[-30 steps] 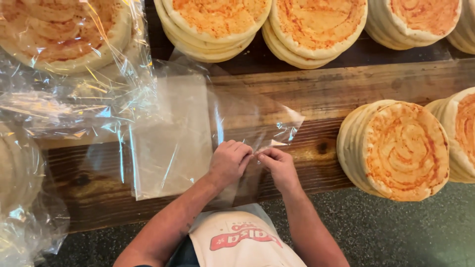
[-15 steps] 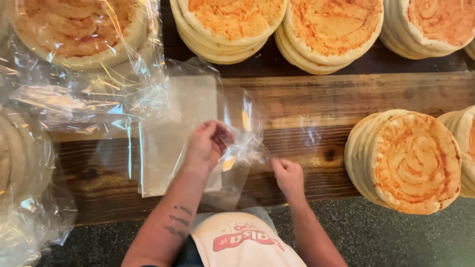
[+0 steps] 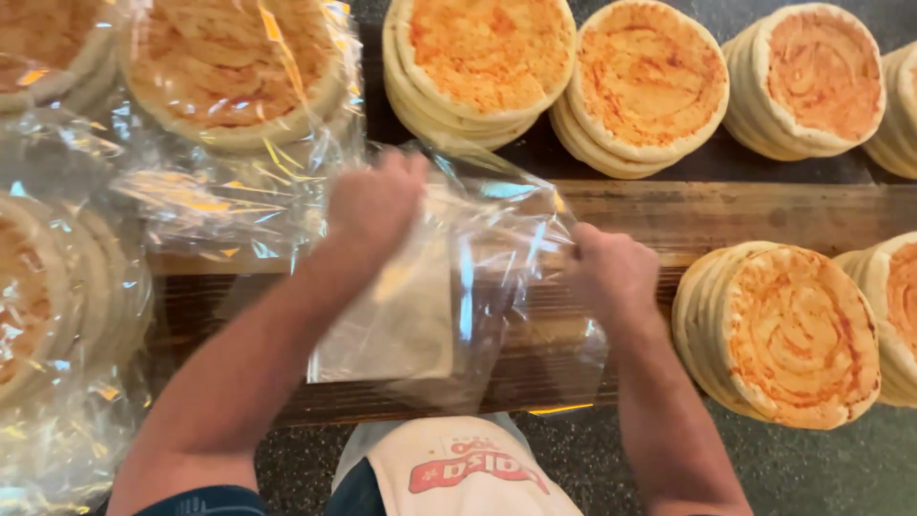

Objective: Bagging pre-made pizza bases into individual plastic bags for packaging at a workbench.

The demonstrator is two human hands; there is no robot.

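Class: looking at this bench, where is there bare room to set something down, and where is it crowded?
Bare wood lies between the right hand and the flatbread stacks. The clear bag covers the middle; bagged stacks crowd the left hand's side.

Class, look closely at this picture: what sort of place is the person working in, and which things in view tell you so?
Probably a bakery's packing bench. Stacks of round, orange-topped flatbreads line the dark wooden table, other stacks already sit in clear plastic bags, and the left hand and right hand pull open another clear plastic bag.

Glossy, crinkled clear plastic bag (image 3: 478,277) stretched over a rough, dark-stained wooden bench (image 3: 726,215); matt, floury flatbreads (image 3: 798,334) beside it, others sealed in shiny plastic wrap (image 3: 239,191).
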